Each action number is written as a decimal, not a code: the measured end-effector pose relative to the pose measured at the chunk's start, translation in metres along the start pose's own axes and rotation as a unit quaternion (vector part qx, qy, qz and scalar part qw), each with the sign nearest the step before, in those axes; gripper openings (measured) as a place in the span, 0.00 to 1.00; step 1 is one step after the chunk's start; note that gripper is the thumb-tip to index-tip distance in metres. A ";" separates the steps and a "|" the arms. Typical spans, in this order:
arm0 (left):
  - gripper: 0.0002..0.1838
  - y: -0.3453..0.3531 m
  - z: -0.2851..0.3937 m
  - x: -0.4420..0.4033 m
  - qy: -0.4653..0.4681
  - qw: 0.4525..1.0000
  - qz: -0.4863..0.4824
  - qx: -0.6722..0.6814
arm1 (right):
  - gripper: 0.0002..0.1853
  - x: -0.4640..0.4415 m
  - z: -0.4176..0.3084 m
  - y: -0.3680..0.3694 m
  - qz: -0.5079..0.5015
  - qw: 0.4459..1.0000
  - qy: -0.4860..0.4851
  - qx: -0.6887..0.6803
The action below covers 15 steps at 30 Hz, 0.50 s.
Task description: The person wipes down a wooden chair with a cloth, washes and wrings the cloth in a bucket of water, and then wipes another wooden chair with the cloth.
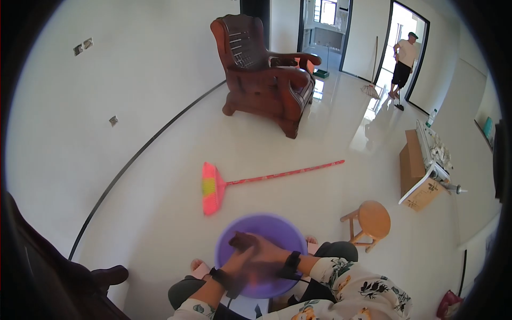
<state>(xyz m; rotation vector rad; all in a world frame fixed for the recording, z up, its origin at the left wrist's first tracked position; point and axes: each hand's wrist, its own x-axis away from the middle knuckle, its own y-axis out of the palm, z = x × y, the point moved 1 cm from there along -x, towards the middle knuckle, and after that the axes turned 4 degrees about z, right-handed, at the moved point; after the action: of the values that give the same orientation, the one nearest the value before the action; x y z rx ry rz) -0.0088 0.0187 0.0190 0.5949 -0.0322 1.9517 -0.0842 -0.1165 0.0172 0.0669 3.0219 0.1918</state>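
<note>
Both of my hands are together over a purple basin [285, 226] on the floor between my feet. A dark brown, bunched thing that looks like a wet cloth [243, 241] sticks out at the far side of my hands. My left hand [238, 262] is closed around it, and my right hand [266, 257] is pressed against the left, closed as well. Motion smears the fingers, and most of the cloth is hidden in them. Each wrist wears a black strap.
Ahead lies a pink broom [277, 175]. A wooden stool [373, 220] stands to the right, near a cardboard box [412, 162] with items on top. Farther off are a carved wooden armchair [261, 85], a mop [370, 90] and a person [404, 61] by a doorway.
</note>
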 end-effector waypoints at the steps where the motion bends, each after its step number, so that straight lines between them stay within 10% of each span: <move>1: 0.31 -0.004 -0.011 -0.010 0.027 1.000 0.000 -0.009 | 0.46 0.001 0.007 -0.003 -0.013 1.000 0.002 0.021; 11: 0.22 -0.012 -0.026 -0.014 0.033 0.998 0.022 0.050 | 0.45 0.015 0.032 -0.011 0.039 0.986 0.029 0.162; 15: 0.25 -0.031 -0.041 -0.018 0.076 0.985 -0.032 -0.152 | 0.46 0.012 0.035 -0.012 0.014 0.997 0.020 0.070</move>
<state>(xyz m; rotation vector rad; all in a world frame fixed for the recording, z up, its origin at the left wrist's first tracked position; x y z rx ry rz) 0.0075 0.0288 -0.0318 0.2438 -0.2087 1.8765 -0.0930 -0.1235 -0.0198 0.1177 3.0724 -0.0181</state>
